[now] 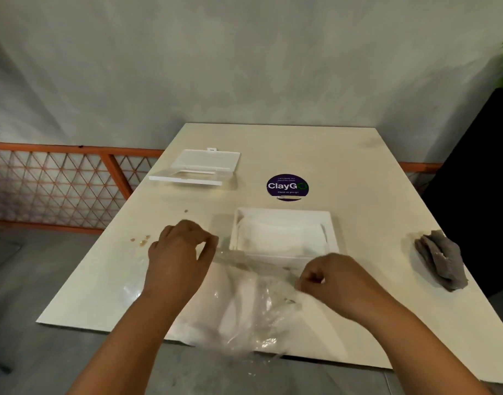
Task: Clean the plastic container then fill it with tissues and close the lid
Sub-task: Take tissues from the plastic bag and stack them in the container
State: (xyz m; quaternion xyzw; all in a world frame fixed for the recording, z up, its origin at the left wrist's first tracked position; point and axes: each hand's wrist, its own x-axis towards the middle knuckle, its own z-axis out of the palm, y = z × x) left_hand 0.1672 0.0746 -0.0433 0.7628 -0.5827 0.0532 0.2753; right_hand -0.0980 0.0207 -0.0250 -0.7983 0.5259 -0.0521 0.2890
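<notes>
Clear wrapper [244,303] blurs (contents unclear); your left hand [176,260] and right hand [333,283] both pinch its edges.

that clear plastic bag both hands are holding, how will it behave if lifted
The clear plastic bag looks thin and crumpled, so it will probably sag and fold rather than hold a shape. It appears nearly empty, so likely very light and easily shifted. Its glossy film may slip, which fits the pinching grip of the left hand and right hand at its top edge.
</notes>
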